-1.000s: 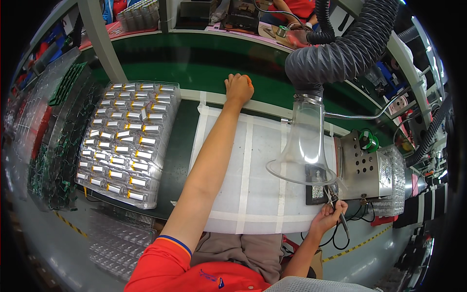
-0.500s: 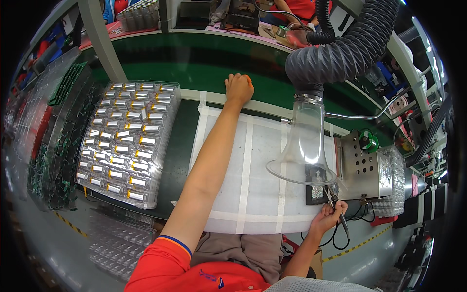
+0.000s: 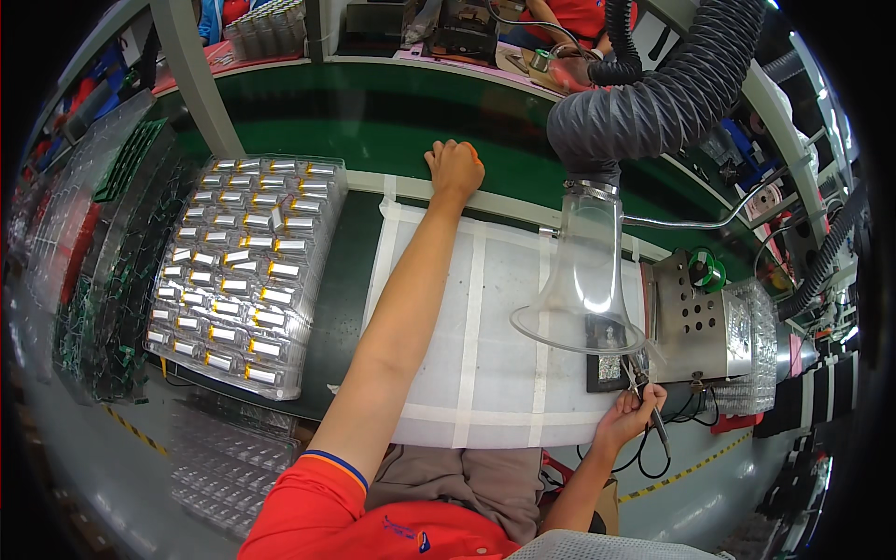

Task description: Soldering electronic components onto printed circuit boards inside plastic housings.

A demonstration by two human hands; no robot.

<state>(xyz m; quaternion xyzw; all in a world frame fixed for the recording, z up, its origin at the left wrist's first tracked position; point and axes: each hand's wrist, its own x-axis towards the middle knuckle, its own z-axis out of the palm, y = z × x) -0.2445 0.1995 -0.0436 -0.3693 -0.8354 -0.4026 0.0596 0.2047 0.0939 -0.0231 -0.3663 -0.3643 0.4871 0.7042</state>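
My left arm stretches across the white taped mat (image 3: 504,308), and my left hand (image 3: 455,173) hangs closed at the near edge of the green conveyor belt (image 3: 373,112). A bit of orange shows at its fingers; whatever they hold is hidden. At the mat's lower right corner, my right hand (image 3: 635,415) is closed around the dark handle of a soldering iron (image 3: 661,429), whose cable loops below. The iron's front end is by its holder, next to a small black tray (image 3: 609,367) with a silvery, grainy filling, partly seen through the clear fume hood (image 3: 588,280).
Left of the mat stand stacked clear trays (image 3: 247,271) of silver battery cells with yellow tabs. Green circuit boards (image 3: 131,163) and plastic trays lie farther left. A ribbed black hose (image 3: 653,107) feeds the hood. On the right stands a perforated metal box (image 3: 700,317) with a green solder spool (image 3: 707,271).
My left hand has shifted very slightly to the left, still closed. My right hand and the soldering iron have stayed in place.
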